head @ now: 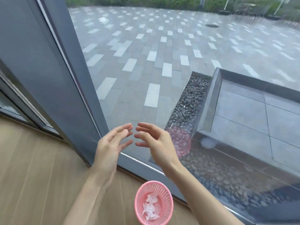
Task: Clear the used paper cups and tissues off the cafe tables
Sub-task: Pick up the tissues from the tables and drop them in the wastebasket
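Wood floor [32,176], seven o'clock. Grey door frame [53,78], ten o'clock. Glass pane [162,78], centre. Beyond it: grey-and-white paving [154,46], twelve o'clock; pebble bed [191,101], three o'clock; stone basin [251,114], four o'clock.

An indoor spot at the edge of a public or commercial building: a wood-plank floor [32,168] meets a floor-to-ceiling glass wall [162,78] in grey metal framing [48,70], looking onto a paved plaza [154,46] with a pebble strip [190,98].
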Action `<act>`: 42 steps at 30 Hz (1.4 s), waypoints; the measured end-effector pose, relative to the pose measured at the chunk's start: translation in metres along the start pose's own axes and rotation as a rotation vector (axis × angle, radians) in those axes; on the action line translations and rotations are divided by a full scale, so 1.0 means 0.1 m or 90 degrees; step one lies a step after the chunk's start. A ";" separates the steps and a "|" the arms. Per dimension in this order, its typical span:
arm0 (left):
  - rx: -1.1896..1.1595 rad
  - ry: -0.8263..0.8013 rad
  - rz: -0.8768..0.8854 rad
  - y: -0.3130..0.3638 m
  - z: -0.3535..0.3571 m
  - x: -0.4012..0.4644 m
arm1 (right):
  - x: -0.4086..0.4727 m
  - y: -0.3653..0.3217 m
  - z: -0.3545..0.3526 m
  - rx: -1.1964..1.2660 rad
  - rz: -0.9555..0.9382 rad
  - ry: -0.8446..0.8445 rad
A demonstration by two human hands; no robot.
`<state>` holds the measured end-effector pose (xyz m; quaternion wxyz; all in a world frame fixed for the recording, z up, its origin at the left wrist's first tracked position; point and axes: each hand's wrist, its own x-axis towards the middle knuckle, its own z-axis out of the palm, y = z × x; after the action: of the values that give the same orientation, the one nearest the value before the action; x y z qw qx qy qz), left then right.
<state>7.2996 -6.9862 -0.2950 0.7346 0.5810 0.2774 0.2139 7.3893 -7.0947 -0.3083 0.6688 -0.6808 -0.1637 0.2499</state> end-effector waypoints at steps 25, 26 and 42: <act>-0.009 0.275 0.253 2.06 0.15 -2.93 | -2.02 -2.42 -0.25 0.092 -0.133 -0.331; -0.009 0.287 0.260 2.07 0.08 -3.09 | -2.15 -2.43 -0.18 0.092 -0.141 -0.342; 0.029 0.533 0.337 1.96 -1.06 -7.08 | -5.69 -2.39 0.96 0.131 -0.163 -0.588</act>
<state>6.6972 -7.3130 -0.0101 0.4680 0.5117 0.3963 0.6018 6.8946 -7.3196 -0.0003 0.6154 -0.4039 -0.5002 0.4560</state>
